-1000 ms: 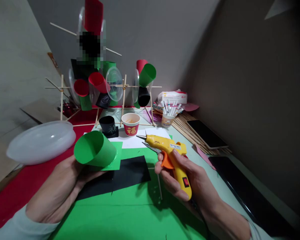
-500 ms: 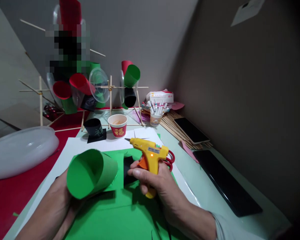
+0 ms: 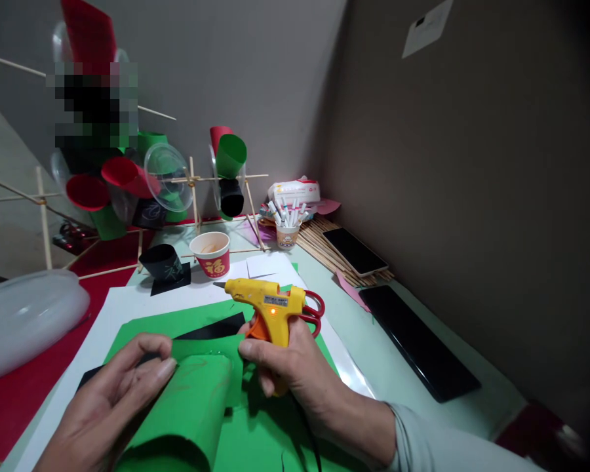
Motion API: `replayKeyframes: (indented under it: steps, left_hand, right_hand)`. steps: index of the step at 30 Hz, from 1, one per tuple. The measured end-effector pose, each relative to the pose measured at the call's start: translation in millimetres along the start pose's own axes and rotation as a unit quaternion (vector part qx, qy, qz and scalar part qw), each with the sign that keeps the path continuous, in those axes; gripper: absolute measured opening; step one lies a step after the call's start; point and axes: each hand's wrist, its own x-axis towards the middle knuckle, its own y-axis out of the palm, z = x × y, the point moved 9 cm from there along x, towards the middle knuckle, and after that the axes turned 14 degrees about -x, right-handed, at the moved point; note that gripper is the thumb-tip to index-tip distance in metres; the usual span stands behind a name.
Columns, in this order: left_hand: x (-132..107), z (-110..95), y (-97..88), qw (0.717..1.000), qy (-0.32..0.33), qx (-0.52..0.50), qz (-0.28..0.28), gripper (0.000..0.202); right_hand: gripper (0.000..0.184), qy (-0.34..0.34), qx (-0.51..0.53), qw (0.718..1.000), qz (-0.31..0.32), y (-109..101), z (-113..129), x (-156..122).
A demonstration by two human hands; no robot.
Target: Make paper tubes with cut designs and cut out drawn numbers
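Head view: pale green desk [image 3: 388,367] pushed into a room corner, grey wall [image 3: 255,78] behind, brown wall [image 3: 472,164] along the right edge with a white note [image 3: 425,26] stuck high up. Left hand [image 3: 113,393] at the near edge, fingers curled over and pinching the top of a green paper roll [image 3: 191,413], which lies on its side on a green sheet [image 3: 275,432] between the two hands. Right hand [image 3: 290,367] closed tight round the handle of a yellow glue gun [image 3: 268,308], finger by the orange trigger, small orange light on, nozzle pointing left, just above the roll's far end. Black paper [image 3: 216,328] and a white sheet [image 3: 128,305] lie under the green one. Red-handled scissors [image 3: 314,309] just behind the gun. Mid-desk: red paper cup [image 3: 210,254], black paper cone [image 3: 163,262] beside it. Far edge: stick frame [image 3: 191,190] carrying red, green, black and clear cups; upper part blurred. Far right corner: cup of pens [image 3: 287,229], tissue pack [image 3: 295,191], bundle of bamboo sticks [image 3: 324,239] with a phone [image 3: 361,252] on it. Black slab [image 3: 417,341] along the right edge. Left edge: red sheet [image 3: 10,406] with a clear plastic lid [image 3: 24,321] on it.
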Motion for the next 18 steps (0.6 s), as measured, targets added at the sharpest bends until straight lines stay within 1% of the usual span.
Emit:
replayKeyframes:
  steps: [3,6,10,12,15,18]
  left_hand:
    - [-3,-5,5.0,1.0,0.013,-0.019,-0.02,0.06]
    - [0,-5,1.0,0.999,0.019,-0.016,-0.034,0.06]
    - [7,-3,-8.0,1.0,0.018,0.024,0.003,0.043]
    - [8,-4,-10.8,0.999,0.025,0.033,0.017,0.04]
    - [8,-2,-12.3,1.0,0.015,0.022,0.011,0.045]
    - [13,5,-17.8,1.0,-0.008,-0.024,-0.012,0.049]
  right_hand:
    - [0.03,-0.005,0.003,1.0,0.003,1,0,0]
    - [0.029,-0.006,-0.004,1.0,0.005,1,1,-2]
    - [0.03,-0.005,-0.012,1.0,0.016,4,3,-4]
    - [0.029,-0.007,-0.013,1.0,0.018,4,4,-6]
    - [0.027,-0.017,-0.014,1.0,0.016,2,6,-7]
    - [0.034,-0.024,0.0,1.0,0.006,-4,5,-5]
